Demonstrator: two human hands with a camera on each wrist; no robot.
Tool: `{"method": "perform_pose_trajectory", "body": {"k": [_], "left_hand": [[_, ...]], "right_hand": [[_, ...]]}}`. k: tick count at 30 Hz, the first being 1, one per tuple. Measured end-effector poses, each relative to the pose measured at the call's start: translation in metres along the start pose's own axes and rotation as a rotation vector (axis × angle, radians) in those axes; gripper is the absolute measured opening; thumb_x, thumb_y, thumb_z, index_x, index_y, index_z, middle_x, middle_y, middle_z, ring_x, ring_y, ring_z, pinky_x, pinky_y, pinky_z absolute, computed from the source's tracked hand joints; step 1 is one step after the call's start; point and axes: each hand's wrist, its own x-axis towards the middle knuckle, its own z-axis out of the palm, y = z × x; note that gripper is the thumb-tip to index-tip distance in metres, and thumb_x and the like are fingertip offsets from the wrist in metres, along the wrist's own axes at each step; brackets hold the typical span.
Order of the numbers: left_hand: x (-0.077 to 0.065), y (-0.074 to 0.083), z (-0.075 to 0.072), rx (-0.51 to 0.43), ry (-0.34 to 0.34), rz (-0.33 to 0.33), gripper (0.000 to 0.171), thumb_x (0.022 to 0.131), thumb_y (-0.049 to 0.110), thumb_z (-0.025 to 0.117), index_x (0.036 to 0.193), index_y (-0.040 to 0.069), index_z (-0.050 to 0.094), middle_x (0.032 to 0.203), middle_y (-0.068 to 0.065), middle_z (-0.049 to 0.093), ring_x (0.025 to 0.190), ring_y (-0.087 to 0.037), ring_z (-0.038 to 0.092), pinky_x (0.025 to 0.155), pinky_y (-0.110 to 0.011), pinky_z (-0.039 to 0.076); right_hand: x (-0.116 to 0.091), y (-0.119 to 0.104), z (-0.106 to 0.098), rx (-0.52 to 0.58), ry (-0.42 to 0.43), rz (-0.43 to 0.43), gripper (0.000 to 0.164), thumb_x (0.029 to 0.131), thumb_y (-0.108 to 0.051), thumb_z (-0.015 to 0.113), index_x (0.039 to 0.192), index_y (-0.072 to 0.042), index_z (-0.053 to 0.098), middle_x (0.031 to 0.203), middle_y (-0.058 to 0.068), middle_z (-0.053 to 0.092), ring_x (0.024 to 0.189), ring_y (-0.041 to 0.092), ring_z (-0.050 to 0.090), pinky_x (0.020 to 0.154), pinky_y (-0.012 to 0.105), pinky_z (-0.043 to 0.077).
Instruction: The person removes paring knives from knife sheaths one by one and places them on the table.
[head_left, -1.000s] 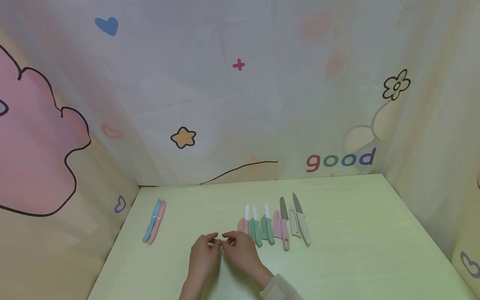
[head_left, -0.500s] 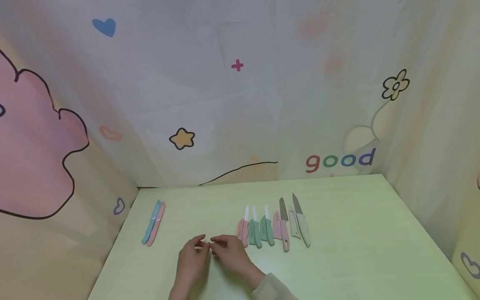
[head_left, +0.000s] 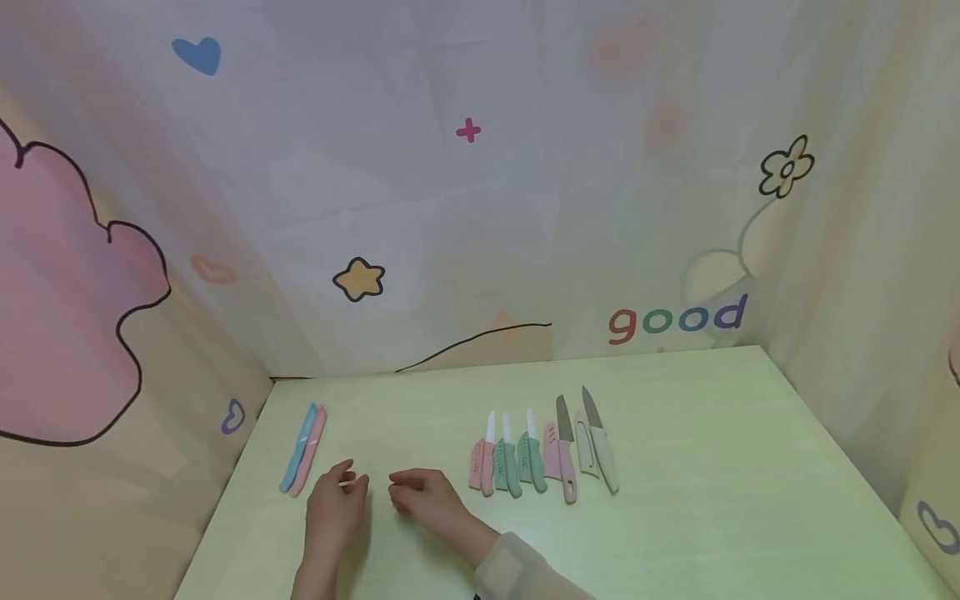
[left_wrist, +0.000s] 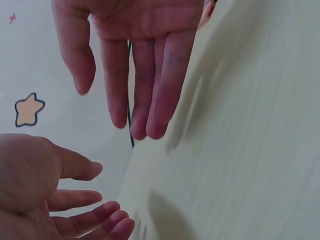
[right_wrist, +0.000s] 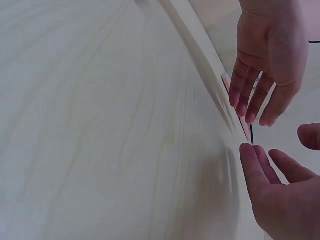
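Observation:
Both hands hover over the table, apart from each other and holding nothing. My left hand is just right of a blue knife and a pink knife, which lie side by side, blades not showing. Left of the row of knives is my right hand, its fingers pointing toward the left hand. Nearest to it in that row lies a small pink knife with a white blade, its pink sheath alongside. In both wrist views the fingers are extended or loosely bent, with bare palms.
Farther along the row lie two green knives with white blades, a larger pink-handled knife and a white-handled knife, each beside its sheath. A patterned cloth rises behind the pale green table.
Both hands have moved left, away from the row of knives. Their fingertips, close together before, have come apart, the left hand having gone farther left. The knives stay where they lay.

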Motion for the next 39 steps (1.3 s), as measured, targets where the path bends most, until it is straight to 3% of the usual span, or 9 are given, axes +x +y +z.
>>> {"method": "perform_pose_trajectory", "body": {"k": [9, 15, 18, 30, 39], "left_hand": [[0.02, -0.023, -0.021, 0.161, 0.056, 0.044, 0.049, 0.091, 0.017, 0.058, 0.13, -0.012, 0.049, 0.124, -0.038, 0.045, 0.11, -0.054, 0.041, 0.088, -0.067, 0.042], [0.031, -0.033, -0.026, 0.3, 0.092, 0.088, 0.043, 0.091, 0.015, 0.058, 0.121, -0.016, 0.054, 0.124, -0.039, 0.044, 0.105, -0.057, 0.039, 0.085, -0.066, 0.041], [0.033, -0.037, -0.027, 0.36, 0.073, 0.104, 0.042, 0.091, 0.016, 0.057, 0.117, -0.017, 0.055, 0.125, -0.04, 0.045, 0.105, -0.058, 0.04, 0.087, -0.066, 0.04], [0.034, -0.04, -0.022, 0.391, 0.019, 0.064, 0.042, 0.094, 0.019, 0.054, 0.117, -0.016, 0.056, 0.132, -0.036, 0.043, 0.11, -0.057, 0.037, 0.092, -0.066, 0.039], [0.026, -0.031, -0.024, 0.411, -0.001, 0.067, 0.041, 0.09, 0.018, 0.061, 0.116, -0.013, 0.06, 0.123, -0.032, 0.052, 0.1, -0.053, 0.046, 0.081, -0.062, 0.047]], "right_hand": [[0.005, -0.009, 0.02, 0.018, -0.042, 0.008, 0.03, 0.092, -0.016, 0.062, 0.117, 0.001, 0.065, 0.105, 0.01, 0.071, 0.086, 0.018, 0.064, 0.08, 0.038, 0.059], [0.003, -0.013, 0.025, 0.016, -0.06, 0.041, 0.029, 0.092, -0.016, 0.063, 0.117, -0.001, 0.066, 0.104, 0.008, 0.071, 0.088, 0.024, 0.064, 0.082, 0.04, 0.058], [0.003, -0.012, 0.025, 0.006, -0.06, 0.046, 0.029, 0.093, -0.017, 0.063, 0.117, -0.002, 0.066, 0.104, 0.006, 0.071, 0.089, 0.023, 0.064, 0.081, 0.038, 0.058], [0.003, -0.01, 0.024, -0.05, -0.044, 0.039, 0.028, 0.091, -0.017, 0.064, 0.115, -0.002, 0.068, 0.097, 0.001, 0.071, 0.08, 0.01, 0.06, 0.074, 0.031, 0.056], [0.003, -0.007, 0.025, -0.085, -0.037, 0.061, 0.029, 0.091, -0.02, 0.064, 0.115, -0.004, 0.068, 0.096, 0.0, 0.071, 0.08, 0.008, 0.059, 0.076, 0.033, 0.055]]}}
